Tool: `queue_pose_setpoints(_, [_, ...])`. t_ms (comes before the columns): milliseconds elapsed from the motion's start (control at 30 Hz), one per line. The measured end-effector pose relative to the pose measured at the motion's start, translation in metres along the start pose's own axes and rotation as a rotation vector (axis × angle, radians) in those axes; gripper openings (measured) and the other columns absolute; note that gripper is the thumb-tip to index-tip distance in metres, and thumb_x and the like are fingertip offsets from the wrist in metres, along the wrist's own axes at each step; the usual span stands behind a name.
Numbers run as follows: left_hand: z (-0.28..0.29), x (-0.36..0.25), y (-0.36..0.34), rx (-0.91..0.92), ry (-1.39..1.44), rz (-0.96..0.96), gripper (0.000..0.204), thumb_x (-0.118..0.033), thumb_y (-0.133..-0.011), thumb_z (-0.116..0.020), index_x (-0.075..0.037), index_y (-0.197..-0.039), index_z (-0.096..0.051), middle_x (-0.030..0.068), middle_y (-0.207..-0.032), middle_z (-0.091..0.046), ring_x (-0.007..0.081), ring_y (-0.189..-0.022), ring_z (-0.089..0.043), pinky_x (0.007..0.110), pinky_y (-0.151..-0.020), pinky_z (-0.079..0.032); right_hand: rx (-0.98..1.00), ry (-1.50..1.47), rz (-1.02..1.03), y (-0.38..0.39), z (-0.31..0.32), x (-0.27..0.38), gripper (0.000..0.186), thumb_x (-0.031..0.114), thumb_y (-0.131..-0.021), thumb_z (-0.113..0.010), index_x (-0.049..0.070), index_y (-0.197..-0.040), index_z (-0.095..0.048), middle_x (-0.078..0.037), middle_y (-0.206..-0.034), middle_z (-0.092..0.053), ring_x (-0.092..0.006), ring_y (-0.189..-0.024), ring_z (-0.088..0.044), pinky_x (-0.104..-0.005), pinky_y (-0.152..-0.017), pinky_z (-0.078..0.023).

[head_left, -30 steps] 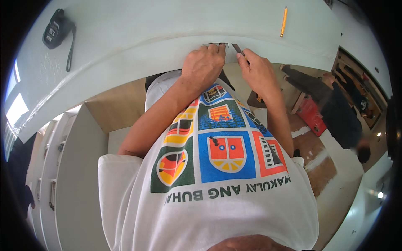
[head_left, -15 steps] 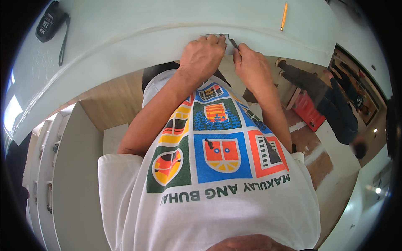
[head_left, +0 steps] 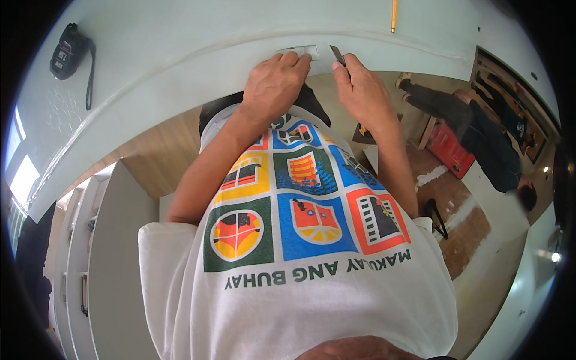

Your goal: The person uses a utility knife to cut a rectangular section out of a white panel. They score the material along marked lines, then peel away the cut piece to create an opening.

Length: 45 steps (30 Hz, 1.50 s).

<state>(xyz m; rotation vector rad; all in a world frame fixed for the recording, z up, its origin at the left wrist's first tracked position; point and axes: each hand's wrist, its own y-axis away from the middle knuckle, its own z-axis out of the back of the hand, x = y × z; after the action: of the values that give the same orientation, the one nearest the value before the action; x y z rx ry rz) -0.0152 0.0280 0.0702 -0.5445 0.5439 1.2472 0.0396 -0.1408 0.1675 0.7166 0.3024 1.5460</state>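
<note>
A pale, glossy board point(head_left: 198, 36) spans the top of the view. My left hand point(head_left: 276, 84) rests at its near edge, fingers curled and pressed down on a small flat piece point(head_left: 312, 51) with a dark edge. What this piece is made of is hard to tell, as the fingers cover much of it. To the right, my right hand point(head_left: 367, 93) grips a utility knife point(head_left: 338, 56). Its dark blade points up and left over the board, apart from the small piece.
A black tape measure point(head_left: 69, 53) with a wrist strap lies at the board's far left. A yellow pencil point(head_left: 393, 17) is at the far right. White shelves point(head_left: 108, 240) stand lower left. Another person point(head_left: 480, 132) is at the right, near a red box point(head_left: 447, 147).
My right hand has drawn the knife away from the small piece, and its blade now stands clear. My left hand has shifted slightly left. The view has tilted a little.
</note>
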Motion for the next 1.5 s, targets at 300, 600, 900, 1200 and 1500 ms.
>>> queue_pose_setpoints(300, [0.020,0.007,0.005,0.058,0.056,0.214,0.022,-0.014,-0.096,-0.064,-0.004,-0.115,-0.070,0.0131,-0.087,-0.069,0.0317,-0.085,-0.071,0.044,-0.075,-0.058,0.029,-0.009,0.231,-0.019,-0.006,0.001,0.023,0.023,-0.105,-0.054,0.001,-0.099,-0.056,-0.025,-0.084,-0.069,-0.0488,-0.082,-0.066,-0.0578,-0.072,-0.049])
queue_pose_setpoints(600, [0.053,-0.016,0.030,-0.287,1.194,0.996,0.063,-0.021,-0.104,-0.064,0.010,-0.153,-0.039,0.0090,-0.071,-0.062,0.0175,-0.057,-0.061,0.034,-0.054,-0.050,0.103,0.015,0.556,-0.069,-0.005,0.046,0.022,0.022,-0.104,-0.059,0.000,-0.100,-0.057,-0.026,-0.081,-0.068,-0.0482,-0.079,-0.066,-0.0554,-0.069,-0.049])
queue_pose_setpoints(900, [0.069,0.033,0.056,-0.440,1.948,1.027,0.034,-0.022,-0.107,-0.058,0.005,-0.129,-0.056,0.0056,-0.079,-0.064,0.0161,-0.054,-0.061,0.029,-0.047,-0.047,0.302,-0.032,0.658,-0.075,-0.015,0.072,0.025,0.025,-0.104,-0.062,0.000,-0.108,-0.060,-0.023,-0.078,-0.067,-0.0431,-0.072,-0.066,-0.0505,-0.067,-0.049])
queue_pose_setpoints(1200, [0.042,0.017,0.031,-0.703,2.184,0.975,0.023,-0.023,-0.113,-0.046,-0.004,-0.117,-0.058,0.0035,-0.100,-0.072,0.0172,-0.083,-0.073,0.030,-0.065,-0.056,0.203,-0.120,0.585,-0.083,-0.030,0.056,0.026,0.026,-0.104,-0.062,0.001,-0.108,-0.061,-0.025,-0.079,-0.068,-0.0447,-0.076,-0.067,-0.0517,-0.067,-0.050])
queue_pose_setpoints(1500, [0.005,0.044,0.016,-0.578,2.304,0.895,0.022,-0.022,-0.113,-0.045,-0.006,-0.108,-0.059,0.0005,-0.089,-0.067,0.0192,-0.084,-0.073,0.029,-0.064,-0.054,0.125,-0.178,0.481,-0.096,-0.037,0.039,0.035,0.036,-0.108,-0.057,0.002,-0.109,-0.063,-0.016,-0.079,-0.070,-0.0314,-0.072,-0.069,-0.0432,-0.068,-0.052])
